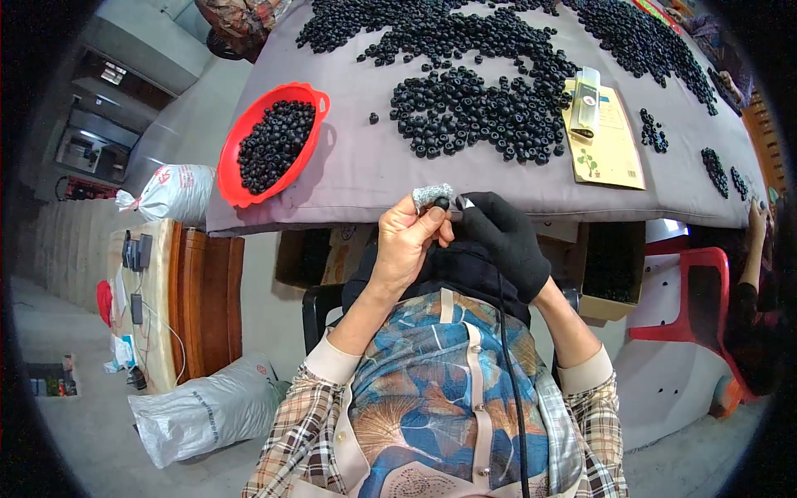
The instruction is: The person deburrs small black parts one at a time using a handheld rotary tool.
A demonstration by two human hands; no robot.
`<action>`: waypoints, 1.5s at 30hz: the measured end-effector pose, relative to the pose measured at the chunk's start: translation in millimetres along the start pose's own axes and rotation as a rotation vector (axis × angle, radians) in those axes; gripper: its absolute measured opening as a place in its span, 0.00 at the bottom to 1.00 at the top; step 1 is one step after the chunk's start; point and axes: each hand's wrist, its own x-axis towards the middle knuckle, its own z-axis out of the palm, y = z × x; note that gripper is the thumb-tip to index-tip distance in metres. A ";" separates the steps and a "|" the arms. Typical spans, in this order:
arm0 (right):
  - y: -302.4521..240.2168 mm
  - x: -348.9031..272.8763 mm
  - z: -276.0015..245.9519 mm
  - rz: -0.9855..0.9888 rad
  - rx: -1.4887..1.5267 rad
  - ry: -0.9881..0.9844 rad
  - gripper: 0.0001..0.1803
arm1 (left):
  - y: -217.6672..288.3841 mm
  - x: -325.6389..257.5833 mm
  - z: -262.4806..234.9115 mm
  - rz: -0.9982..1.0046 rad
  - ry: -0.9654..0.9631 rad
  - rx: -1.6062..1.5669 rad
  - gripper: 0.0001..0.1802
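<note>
Just off the table's near edge, my left hand [408, 245] pinches a small black round piece [442, 203] between thumb and forefinger. A grey knitted cover [432, 194] wraps one of its fingers. Close beside it is my right hand [501, 241] in a black glove, its fingers closed on a small tool with a shiny pointed tip [467, 202]; the rest of the tool is hidden. Similar black pieces, many with a pale ring on top, lie in a large heap [473, 112] beyond my hands. A red plastic basket [226, 158] at the left is full of them.
The grey cloth-covered table [349, 178] carries a yellow booklet [618, 141] with a pale packet [586, 104] on it. Another person's hand [755, 224] is at the right edge, near a red chair [693, 286]. White sacks [212, 411] and a wooden cabinet [207, 307] stand left.
</note>
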 end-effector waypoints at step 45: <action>5.6 0.7 0.1 0.000 -0.097 -0.088 0.15 | 0.8 1.2 -4.4 -0.074 -0.035 0.011 0.08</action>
